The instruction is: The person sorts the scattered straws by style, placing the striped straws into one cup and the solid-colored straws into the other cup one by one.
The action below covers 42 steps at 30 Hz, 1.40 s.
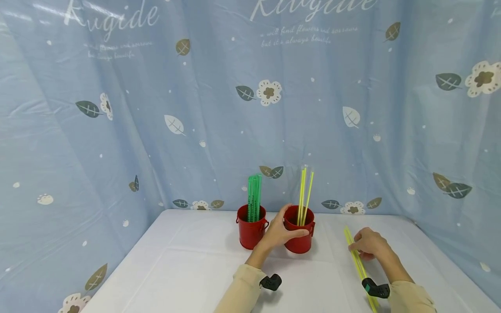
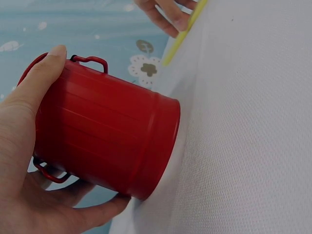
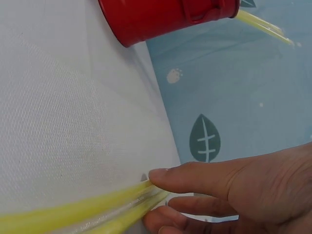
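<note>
My left hand [image 1: 279,232] grips a small red metal bucket [image 1: 298,238], thumb on one side and fingers round the other. Several long yellow straws [image 1: 302,195] stand in that bucket, leaning apart. In the left wrist view the bucket [image 2: 107,126] fills the palm, with a wire handle on each side. To the right, my right hand [image 1: 369,243] pinches a few more yellow straws [image 1: 358,263] between thumb and fingers; they slant over the white table. The right wrist view shows the thumb on these straws [image 3: 97,207], with clear, shiny material between them.
A second red bucket [image 1: 250,234] with several upright green straws [image 1: 254,198] stands just left of the gripped one. Both buckets are near the back of the white table [image 1: 188,269]. A blue printed curtain [image 1: 219,117] hangs behind and at the sides.
</note>
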Motion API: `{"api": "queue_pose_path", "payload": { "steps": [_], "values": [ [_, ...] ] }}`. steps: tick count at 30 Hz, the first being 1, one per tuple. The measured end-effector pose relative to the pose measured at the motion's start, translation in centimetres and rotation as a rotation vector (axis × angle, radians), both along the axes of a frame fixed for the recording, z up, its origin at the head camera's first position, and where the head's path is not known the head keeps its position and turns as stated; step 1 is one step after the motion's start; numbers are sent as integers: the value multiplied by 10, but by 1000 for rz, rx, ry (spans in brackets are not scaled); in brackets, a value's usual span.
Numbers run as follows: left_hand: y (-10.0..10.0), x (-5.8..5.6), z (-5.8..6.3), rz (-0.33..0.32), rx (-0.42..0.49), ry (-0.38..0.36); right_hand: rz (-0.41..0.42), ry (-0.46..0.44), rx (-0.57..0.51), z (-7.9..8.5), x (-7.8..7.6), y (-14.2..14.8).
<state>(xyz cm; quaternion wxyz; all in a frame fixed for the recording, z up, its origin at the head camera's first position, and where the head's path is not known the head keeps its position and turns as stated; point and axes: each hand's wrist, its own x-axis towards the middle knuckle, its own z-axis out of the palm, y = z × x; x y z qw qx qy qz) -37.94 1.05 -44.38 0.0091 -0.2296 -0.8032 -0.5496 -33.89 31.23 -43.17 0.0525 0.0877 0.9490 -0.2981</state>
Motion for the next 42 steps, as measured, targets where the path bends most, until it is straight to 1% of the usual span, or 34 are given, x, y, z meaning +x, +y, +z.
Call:
{"api": "queue_pose_path", "payload": {
  "steps": [7, 18, 28, 35, 42],
  "values": [
    [0, -1, 0, 5, -8, 3, 11, -18, -10, -2, -3, 1],
    [0, -1, 1, 3, 0, -7, 27, 3, -12, 0, 1, -1],
    [0, -2, 0, -4, -1, 0, 22, -7, -7, -1, 1, -3],
    [0, -1, 0, -7, 1, -5, 28, 3, -11, -3, -1, -2],
    [0, 0, 1, 1, -19, 1, 15, 11, -18, -1, -1, -2]
  ]
}}
